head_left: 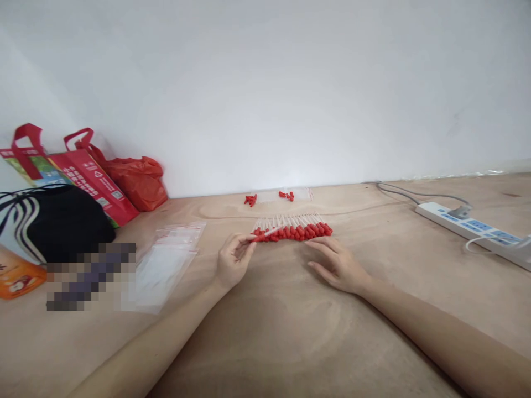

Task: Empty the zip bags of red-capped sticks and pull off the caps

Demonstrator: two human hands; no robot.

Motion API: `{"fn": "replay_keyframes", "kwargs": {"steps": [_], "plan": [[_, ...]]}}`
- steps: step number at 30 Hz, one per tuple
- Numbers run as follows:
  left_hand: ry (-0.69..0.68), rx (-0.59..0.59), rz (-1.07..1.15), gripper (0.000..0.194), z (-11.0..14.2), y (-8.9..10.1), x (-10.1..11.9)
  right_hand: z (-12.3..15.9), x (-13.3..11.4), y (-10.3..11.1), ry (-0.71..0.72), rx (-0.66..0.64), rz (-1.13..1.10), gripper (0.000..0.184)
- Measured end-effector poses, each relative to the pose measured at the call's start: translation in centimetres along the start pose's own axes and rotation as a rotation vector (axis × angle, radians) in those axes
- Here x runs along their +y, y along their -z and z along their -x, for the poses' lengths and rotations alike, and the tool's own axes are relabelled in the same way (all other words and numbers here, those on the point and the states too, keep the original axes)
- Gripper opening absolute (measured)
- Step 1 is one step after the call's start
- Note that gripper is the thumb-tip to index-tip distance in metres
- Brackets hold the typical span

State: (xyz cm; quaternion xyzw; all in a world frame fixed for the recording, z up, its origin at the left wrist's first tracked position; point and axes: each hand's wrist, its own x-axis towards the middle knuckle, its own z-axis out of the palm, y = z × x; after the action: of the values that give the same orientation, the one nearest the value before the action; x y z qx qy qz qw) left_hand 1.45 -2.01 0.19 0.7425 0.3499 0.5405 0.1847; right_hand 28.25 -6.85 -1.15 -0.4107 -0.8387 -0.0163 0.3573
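A row of thin, clear-white sticks with red ends (296,231) lies side by side on the wooden table, red ends toward me. At the row's left end my left hand (234,258) is closed, thumb and fingers pinching one red-ended stick (260,238), its pale shaft slanting up to the right over the others. My right hand (337,262) rests by the right part of the row, fingers apart and holding nothing, its fingertips close to the red ends. Whether they touch is unclear.
Small red pieces (250,200) lie by a clear bag (265,195) near the wall. Zip bags (166,271) lie to the left, beside a black striped bag (70,221), red shopping bags (95,182) and an orange packet (19,276). A power strip (473,226) with cables sits right.
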Motion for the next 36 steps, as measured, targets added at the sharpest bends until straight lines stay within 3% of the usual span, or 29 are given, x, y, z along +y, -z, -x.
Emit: {"fn": "replay_keyframes", "kwargs": {"steps": [3, 6, 12, 18, 23, 31, 36], "plan": [[0.017, -0.233, 0.096, 0.014, 1.2, 0.0, 0.3, -0.2, -0.2, -0.3, 0.034, 0.149, 0.062, 0.043], [-0.046, -0.327, 0.057, 0.014, 1.4, -0.6, 0.8, -0.6, -0.7, -0.8, 0.089, 0.088, 0.120, 0.043], [-0.194, -0.343, 0.014, 0.013, 1.0, -1.4, 1.5, -1.7, -1.8, -2.0, 0.078, 0.017, 0.130, 0.025], [-0.205, -0.377, -0.053, 0.018, 1.3, -1.3, 1.8, -2.1, -1.9, -2.2, 0.037, -0.030, 0.091, 0.016], [-0.240, -0.411, -0.253, 0.032, 1.2, -1.8, 2.0, -2.1, -2.1, -2.4, 0.058, 0.021, 0.142, 0.014], [-0.390, -0.419, -0.403, 0.020, 1.0, -2.6, 1.0, -2.0, -2.7, -2.5, 0.239, 0.101, 0.251, 0.020], [-0.481, -0.377, -0.437, 0.016, 1.2, -2.6, 1.6, -2.0, -2.7, -2.7, 0.220, 0.102, 0.222, 0.021]]}}
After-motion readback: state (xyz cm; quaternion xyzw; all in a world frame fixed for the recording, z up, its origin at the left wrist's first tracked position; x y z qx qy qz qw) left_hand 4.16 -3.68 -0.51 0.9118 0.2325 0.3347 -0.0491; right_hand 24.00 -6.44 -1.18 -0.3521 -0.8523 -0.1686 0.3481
